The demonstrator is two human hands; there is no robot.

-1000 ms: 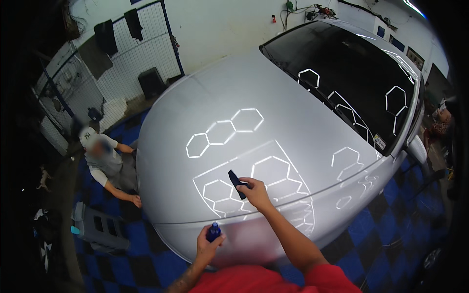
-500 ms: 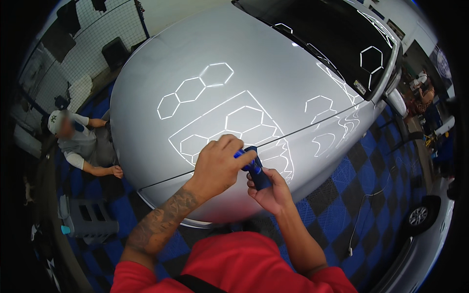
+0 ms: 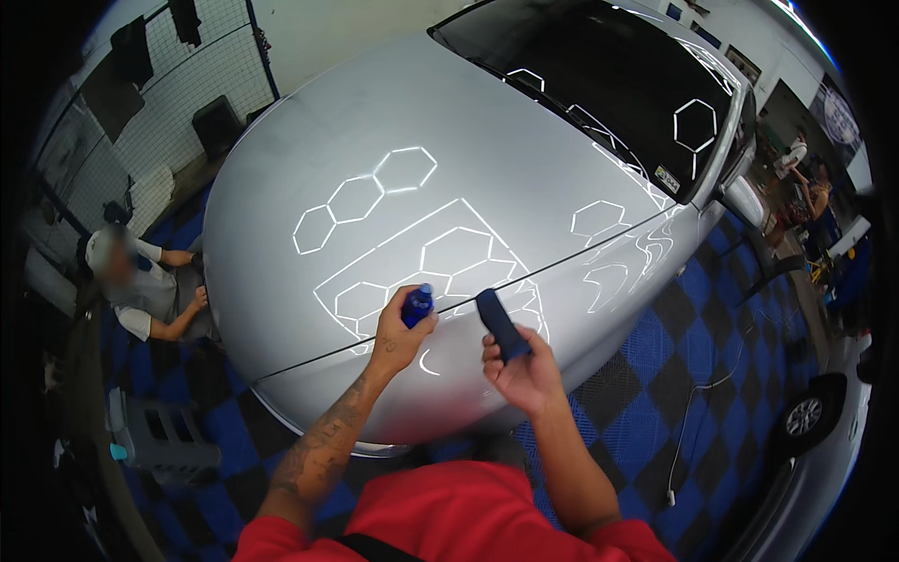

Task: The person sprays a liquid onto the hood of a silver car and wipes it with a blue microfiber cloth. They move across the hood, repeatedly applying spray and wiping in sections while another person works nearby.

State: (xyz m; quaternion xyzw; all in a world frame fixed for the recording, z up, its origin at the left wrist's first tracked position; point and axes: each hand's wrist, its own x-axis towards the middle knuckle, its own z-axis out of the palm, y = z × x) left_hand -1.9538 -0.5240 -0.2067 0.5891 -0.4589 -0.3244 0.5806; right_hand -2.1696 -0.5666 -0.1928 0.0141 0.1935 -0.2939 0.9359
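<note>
My left hand is wrapped round a small blue bottle with a lighter blue tip at its top. In my right hand is a dark navy applicator block, long and flat-sided, gripped near its lower end. Bottle and block are apart, both held over the front corner of a silver car's hood. The glossy paint under my hands mirrors hexagonal lights, and a dark panel seam runs beneath them.
A person in a cap crouches at the car's front on the left. A grey plastic step stool stands on the blue-and-black tiled floor. A cable lies at right, near another car's wheel.
My left hand has drawn left with the bottle, away from the block, where the two were together before. The crouching person has shifted their arms. My view has tilted slightly.
</note>
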